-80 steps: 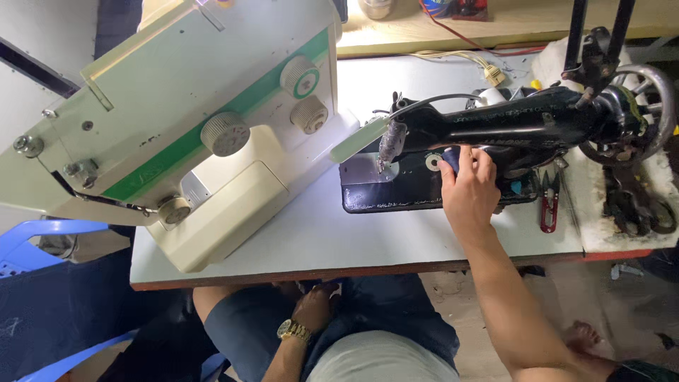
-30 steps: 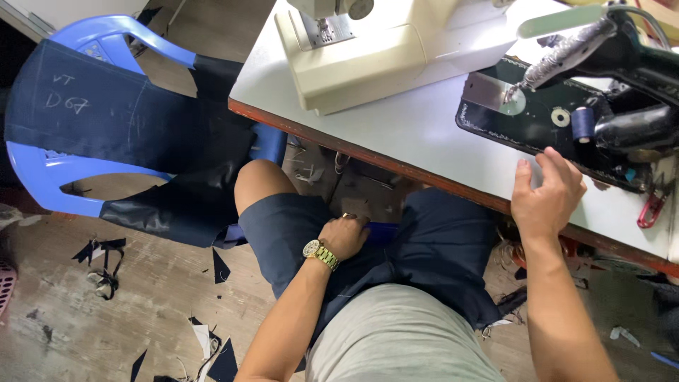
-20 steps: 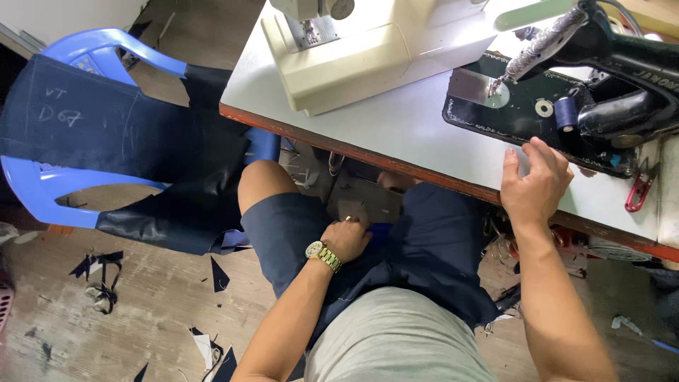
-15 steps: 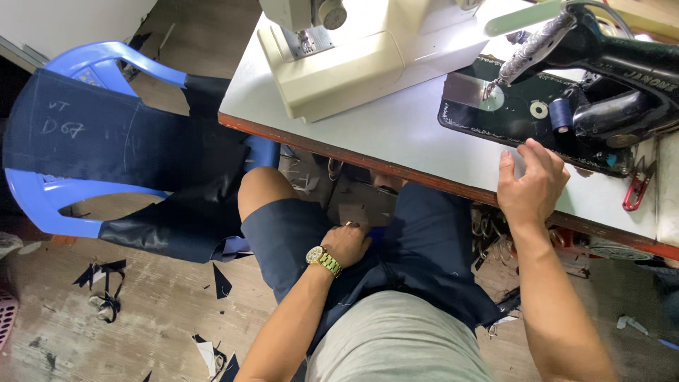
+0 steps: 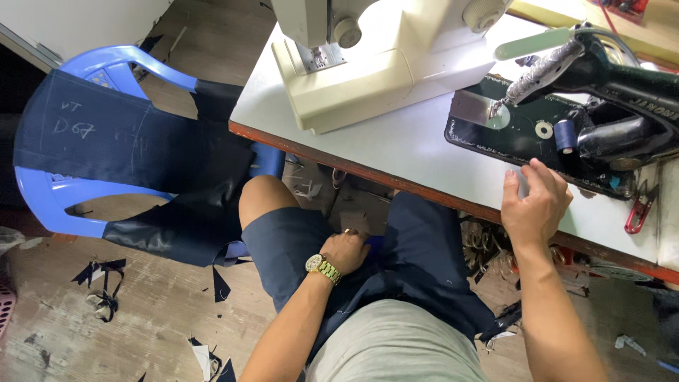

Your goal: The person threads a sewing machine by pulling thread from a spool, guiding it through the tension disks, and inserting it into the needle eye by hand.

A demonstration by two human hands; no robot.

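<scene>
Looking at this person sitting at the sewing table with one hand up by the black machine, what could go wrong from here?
The right hand rests on the table close to the black sewing machine; fingers could stray toward the needle area. Small red snips lie near the table edge and might get knocked off. The left hand is down in the dark fabric on the lap, out of the person's line of sight if they look at the machine.

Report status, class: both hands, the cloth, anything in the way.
Left hand down on dark blue fabric in the lap. Right hand rests on the white table by the black sewing machine. Table edge hides part of the fabric.
</scene>
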